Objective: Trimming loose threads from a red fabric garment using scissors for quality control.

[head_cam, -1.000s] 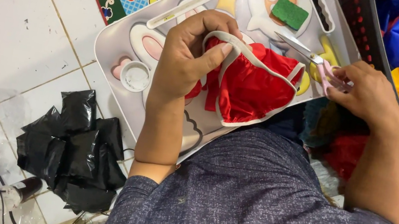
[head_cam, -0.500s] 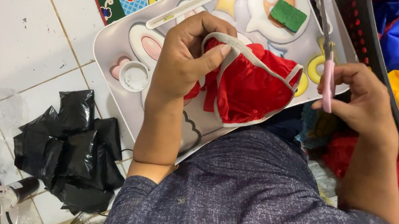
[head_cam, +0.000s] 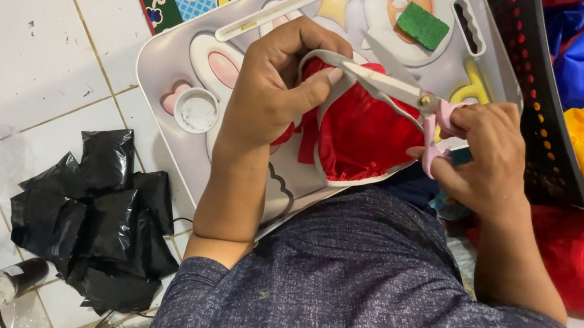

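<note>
Scissors (head_cam: 404, 96) now across glossy red fabric (head_cam: 366, 137)

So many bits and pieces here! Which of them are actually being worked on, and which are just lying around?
In use:
- left hand gripping the red fabric piece by its grey strap
- right hand holding pink-handled scissors, blades at the strap

Lying about:
- green sponge on the grey tray
- black plastic bags
- black basket of coloured cloth
</note>
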